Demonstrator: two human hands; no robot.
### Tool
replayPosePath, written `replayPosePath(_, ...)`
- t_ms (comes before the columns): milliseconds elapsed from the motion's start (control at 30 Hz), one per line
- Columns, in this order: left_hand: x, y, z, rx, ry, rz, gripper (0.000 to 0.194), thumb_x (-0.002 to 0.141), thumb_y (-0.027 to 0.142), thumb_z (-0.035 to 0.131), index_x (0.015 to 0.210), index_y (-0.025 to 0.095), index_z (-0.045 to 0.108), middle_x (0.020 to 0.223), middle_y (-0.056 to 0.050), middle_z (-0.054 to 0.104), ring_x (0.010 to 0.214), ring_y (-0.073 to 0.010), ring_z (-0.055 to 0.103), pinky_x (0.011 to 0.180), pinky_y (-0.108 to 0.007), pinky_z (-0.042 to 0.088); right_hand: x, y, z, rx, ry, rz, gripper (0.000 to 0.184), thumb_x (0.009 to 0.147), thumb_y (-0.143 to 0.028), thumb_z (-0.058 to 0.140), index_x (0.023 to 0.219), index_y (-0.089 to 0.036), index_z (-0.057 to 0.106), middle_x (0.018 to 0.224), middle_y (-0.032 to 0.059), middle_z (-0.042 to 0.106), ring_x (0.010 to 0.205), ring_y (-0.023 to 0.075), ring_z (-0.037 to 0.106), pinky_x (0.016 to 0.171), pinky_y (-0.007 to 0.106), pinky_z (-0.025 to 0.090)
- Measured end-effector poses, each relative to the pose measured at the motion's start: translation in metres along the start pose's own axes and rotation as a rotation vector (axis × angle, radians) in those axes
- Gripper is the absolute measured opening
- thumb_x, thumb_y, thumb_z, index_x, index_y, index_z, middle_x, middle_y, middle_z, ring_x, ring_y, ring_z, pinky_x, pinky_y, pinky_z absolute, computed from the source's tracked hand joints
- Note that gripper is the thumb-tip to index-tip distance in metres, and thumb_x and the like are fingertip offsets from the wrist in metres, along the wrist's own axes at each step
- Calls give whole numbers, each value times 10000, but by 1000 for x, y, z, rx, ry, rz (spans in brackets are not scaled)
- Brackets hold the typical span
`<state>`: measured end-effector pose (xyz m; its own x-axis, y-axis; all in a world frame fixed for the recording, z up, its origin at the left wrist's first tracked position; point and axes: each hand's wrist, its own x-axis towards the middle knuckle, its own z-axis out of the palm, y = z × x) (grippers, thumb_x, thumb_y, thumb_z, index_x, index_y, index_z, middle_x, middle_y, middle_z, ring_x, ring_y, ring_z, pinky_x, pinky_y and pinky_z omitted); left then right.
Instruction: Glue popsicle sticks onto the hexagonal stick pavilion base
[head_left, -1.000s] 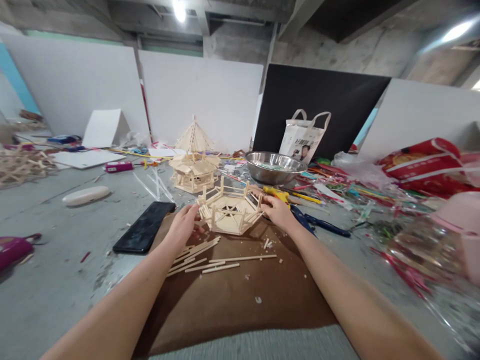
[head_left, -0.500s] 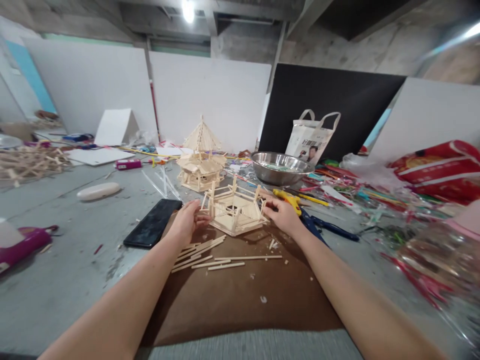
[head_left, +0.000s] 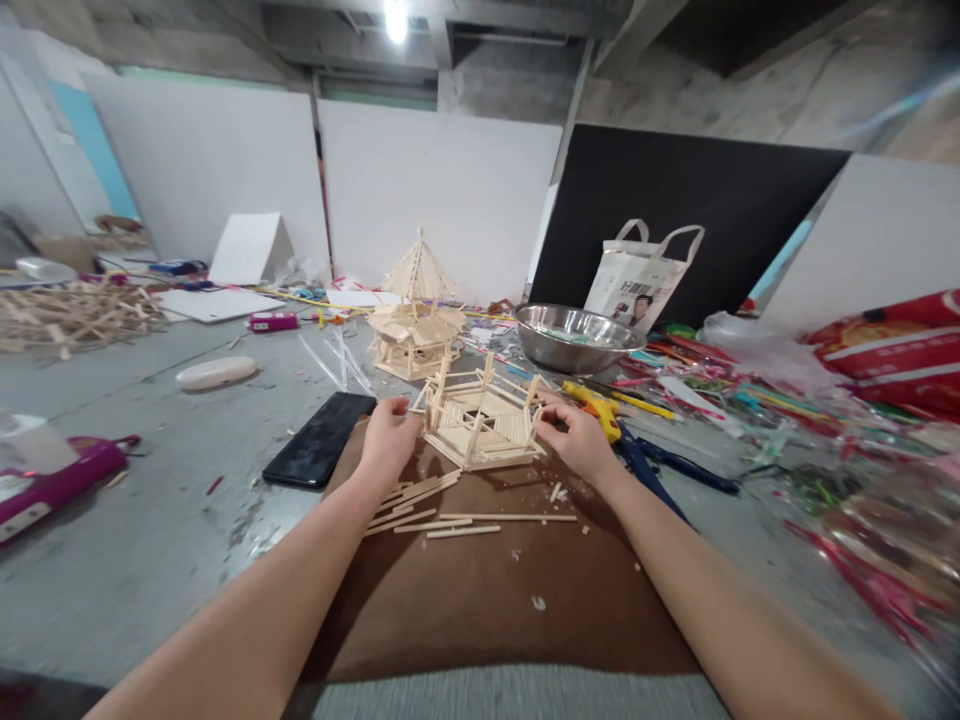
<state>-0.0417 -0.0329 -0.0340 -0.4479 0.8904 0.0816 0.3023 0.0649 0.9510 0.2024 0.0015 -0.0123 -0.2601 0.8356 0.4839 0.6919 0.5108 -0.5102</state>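
A small hexagonal frame of pale wooden sticks (head_left: 484, 415), with upright corner posts and a slatted floor, rests on the brown sheet. My right hand (head_left: 576, 437) pinches its right side between thumb and fingers. At its left side is my left hand (head_left: 391, 440), fingers curled in against the frame's edge; their tips are partly hidden. In front lie several loose wooden sticks (head_left: 431, 517). Behind stands a pagoda-like model (head_left: 417, 320) of the same sticks, with a pointed roof.
A black phone (head_left: 319, 440) lies left of my left hand. Beyond my right hand are a yellow-and-blue glue gun (head_left: 596, 405) and blue-handled pliers (head_left: 686, 465). A steel bowl (head_left: 577, 350) stands behind, near a white bag (head_left: 637, 275). Colourful scraps (head_left: 720, 400) litter the right.
The hexagonal frame has turned slightly between my hands, its front corner shifting left. My left fingers have curled in more. The view has swung a little to the left.
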Motion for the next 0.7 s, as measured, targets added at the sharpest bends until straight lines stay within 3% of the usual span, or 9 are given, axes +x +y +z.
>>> replayPosePath(100, -1, 2, -2, 144, 22, 34, 189, 634, 290, 465, 755, 153, 516, 629, -1, 535, 564, -127, 522, 513, -230, 397, -1, -2, 0, 9, 6, -8, 136, 673, -268, 474, 643, -174, 568, 650, 13, 607, 629, 145, 542, 623, 244, 405)
replayPosePath(200, -5, 6, -3, 288, -54, 82, 179, 650, 306, 432, 649, 160, 534, 544, 13, 513, 549, -135, 512, 503, -227, 370, -1, -3, 0, 31, 9, 4, 134, 667, -268, 482, 649, -170, 571, 655, 13, 611, 630, 143, 542, 622, 240, 402)
replayPosePath(367, -7, 4, -1, 448, -301, 178, 197, 631, 281, 448, 634, 156, 600, 546, -4, 563, 558, -144, 517, 520, -230, 358, -2, -3, 1, 49, 5, -1, 130, 665, -269, 491, 651, -166, 569, 650, 13, 601, 620, 138, 531, 608, 237, 399)
replayPosePath(467, -9, 3, 1, 472, -389, 226, 240, 620, 287, 480, 738, 153, 640, 620, -21, 607, 590, -150, 533, 538, -231, 365, -3, -5, 2, 26, 14, -28, 124, 667, -266, 492, 632, -171, 563, 634, 11, 590, 620, 137, 522, 612, 240, 397)
replayPosePath(567, -13, 5, 1, 524, -441, 315, 321, 651, 354, 473, 844, 161, 641, 680, -32, 618, 616, -155, 540, 541, -234, 360, -4, -9, 2, 17, -1, -54, 121, 667, -259, 493, 611, -174, 559, 610, 10, 587, 589, 131, 513, 586, 236, 392)
replayPosePath(700, -17, 8, 2, 592, -453, 368, 284, 658, 359, 484, 833, 205, 647, 696, -19, 623, 623, -153, 541, 538, -229, 349, -5, -17, 2, 4, -3, -70, 117, 661, -260, 501, 602, -181, 563, 606, 11, 594, 576, 130, 512, 582, 237, 386)
